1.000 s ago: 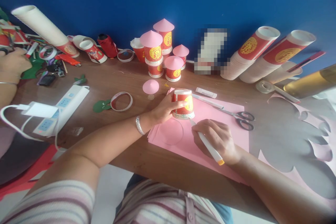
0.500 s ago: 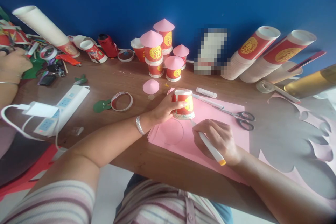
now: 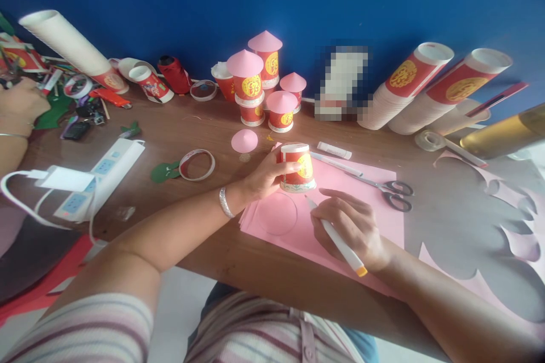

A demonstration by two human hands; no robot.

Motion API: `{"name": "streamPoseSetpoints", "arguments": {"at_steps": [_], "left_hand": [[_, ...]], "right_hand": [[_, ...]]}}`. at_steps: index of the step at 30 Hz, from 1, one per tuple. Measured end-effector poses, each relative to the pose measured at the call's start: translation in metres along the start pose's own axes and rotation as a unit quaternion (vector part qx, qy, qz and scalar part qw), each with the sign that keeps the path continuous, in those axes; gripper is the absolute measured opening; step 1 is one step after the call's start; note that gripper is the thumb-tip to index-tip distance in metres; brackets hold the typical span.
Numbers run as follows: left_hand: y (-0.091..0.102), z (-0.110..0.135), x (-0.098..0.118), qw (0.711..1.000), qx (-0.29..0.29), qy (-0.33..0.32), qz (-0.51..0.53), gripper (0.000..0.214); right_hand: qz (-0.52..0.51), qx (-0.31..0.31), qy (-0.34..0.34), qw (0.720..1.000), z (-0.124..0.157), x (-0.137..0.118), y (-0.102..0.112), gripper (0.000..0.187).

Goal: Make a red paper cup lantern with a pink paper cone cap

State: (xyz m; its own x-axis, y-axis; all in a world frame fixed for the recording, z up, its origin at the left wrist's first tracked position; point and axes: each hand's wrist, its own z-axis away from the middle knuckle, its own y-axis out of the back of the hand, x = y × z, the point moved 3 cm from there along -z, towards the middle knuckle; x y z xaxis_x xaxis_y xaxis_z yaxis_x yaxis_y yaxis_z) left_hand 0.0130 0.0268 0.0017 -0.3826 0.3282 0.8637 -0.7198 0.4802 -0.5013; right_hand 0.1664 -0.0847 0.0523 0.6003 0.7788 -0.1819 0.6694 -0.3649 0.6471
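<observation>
My left hand [image 3: 266, 174] grips an upside-down red paper cup [image 3: 297, 168] that stands on a stack of pink paper [image 3: 361, 193]. My right hand [image 3: 353, 227] is closed round a white pen with an orange end [image 3: 338, 241], its tip on the pink paper just below the cup's rim. A drawn circle [image 3: 276, 213] shows on the paper left of the pen tip.
Scissors [image 3: 389, 188] and a white stick [image 3: 334, 150] lie on the pink paper. Pink-roofed cups [image 3: 255, 82] stand at the blue wall, cup stacks [image 3: 409, 88] lie at right. A tape ring [image 3: 197, 164], power strip [image 3: 104, 176] and another person's hand [image 3: 19, 105] are at left.
My right hand has slid the pen tip slightly left and down along the cup's rim. My left hand and the cup have stayed in place.
</observation>
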Motion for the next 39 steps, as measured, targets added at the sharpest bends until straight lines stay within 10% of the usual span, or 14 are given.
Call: {"name": "streamPoseSetpoints", "arguments": {"at_steps": [39], "left_hand": [[-0.0005, -0.0011, -0.0015, 0.999, 0.051, 0.003, -0.004, 0.052]], "right_hand": [[-0.036, -0.025, 0.027, 0.999, 0.0051, -0.0046, -0.0067, 0.020]]}}
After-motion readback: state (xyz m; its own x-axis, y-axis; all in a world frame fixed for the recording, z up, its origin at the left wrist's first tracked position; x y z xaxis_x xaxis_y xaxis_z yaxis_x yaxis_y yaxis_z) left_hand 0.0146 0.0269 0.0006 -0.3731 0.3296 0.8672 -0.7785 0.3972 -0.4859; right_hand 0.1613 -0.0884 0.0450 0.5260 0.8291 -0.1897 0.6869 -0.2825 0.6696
